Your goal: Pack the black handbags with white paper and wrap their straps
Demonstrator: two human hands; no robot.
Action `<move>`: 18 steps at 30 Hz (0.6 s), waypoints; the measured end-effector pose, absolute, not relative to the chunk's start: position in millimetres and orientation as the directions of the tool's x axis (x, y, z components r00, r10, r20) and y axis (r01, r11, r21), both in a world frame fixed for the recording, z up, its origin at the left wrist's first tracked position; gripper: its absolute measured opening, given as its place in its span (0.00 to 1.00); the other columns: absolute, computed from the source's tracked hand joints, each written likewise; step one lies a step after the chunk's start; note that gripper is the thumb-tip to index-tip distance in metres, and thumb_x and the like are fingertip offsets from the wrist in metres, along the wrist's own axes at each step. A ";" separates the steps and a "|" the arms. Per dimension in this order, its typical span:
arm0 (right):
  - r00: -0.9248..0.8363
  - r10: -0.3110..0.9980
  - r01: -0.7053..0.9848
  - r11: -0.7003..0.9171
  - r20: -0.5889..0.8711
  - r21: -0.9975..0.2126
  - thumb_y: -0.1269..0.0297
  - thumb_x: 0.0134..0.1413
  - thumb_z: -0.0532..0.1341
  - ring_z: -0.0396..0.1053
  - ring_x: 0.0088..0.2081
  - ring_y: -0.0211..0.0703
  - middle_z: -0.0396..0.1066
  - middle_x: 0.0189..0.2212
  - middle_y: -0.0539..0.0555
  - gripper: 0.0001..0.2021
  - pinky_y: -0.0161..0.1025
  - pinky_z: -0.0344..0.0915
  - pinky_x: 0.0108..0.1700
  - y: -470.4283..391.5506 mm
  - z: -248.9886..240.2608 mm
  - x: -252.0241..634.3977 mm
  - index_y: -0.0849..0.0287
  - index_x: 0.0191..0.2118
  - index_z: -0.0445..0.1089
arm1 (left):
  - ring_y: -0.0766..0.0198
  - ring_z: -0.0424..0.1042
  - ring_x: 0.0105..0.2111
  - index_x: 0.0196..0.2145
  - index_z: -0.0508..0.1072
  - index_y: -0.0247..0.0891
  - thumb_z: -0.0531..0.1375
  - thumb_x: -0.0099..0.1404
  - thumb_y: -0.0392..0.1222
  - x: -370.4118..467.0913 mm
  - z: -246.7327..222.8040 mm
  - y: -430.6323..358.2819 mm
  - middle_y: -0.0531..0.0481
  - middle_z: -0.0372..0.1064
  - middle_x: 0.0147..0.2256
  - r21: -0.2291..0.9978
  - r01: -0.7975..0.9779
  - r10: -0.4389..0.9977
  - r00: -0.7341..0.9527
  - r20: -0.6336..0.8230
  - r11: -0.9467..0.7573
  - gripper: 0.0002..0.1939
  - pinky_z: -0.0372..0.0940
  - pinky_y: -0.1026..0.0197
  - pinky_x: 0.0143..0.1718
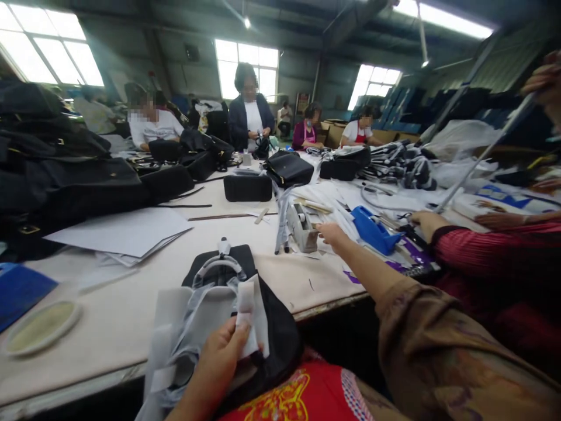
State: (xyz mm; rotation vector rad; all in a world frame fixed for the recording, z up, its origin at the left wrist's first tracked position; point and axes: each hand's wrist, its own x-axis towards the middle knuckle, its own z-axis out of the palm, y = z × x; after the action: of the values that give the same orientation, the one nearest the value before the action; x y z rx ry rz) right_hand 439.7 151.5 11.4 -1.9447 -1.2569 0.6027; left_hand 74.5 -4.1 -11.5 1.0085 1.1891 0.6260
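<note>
A black bag [278, 316] lies at the table's front edge, its handle and straps wrapped in pale tissue and plastic. My left hand [223, 351] pinches a white paper strip [246, 301] over the bag, thumb on top. Farther forward on the right, my right hand [331, 234] reaches to a grey tape dispenser [302, 229], fingertips at its right end. Those fingers are bent together, and anything between them is too small to make out.
Black bags [79, 181] are piled at the left, beside white sheets [127, 231] and a shallow dish [41, 328]. A blue dispenser [374, 230] lies right of the grey one. A co-worker's sleeve [491, 245] reaches in from the right. Other people work across the table.
</note>
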 end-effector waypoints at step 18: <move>0.544 0.811 0.333 -0.445 -0.216 -0.832 0.59 0.65 0.60 0.64 0.23 0.31 0.69 0.27 0.48 0.12 0.31 0.64 0.26 130.6 -25.5 423.3 0.64 0.35 0.70 | 0.62 0.67 0.22 0.33 0.73 0.39 0.61 0.56 0.68 73.8 -14.2 -0.6 0.52 0.72 0.23 0.895 0.148 0.844 0.298 -0.446 0.421 0.27 0.58 0.64 0.23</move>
State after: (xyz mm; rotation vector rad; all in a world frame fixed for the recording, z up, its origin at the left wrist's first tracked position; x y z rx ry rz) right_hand 423.3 130.6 -25.5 -2.0157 -0.9219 0.7957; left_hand 73.8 -0.6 -14.2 1.0610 1.2003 0.6011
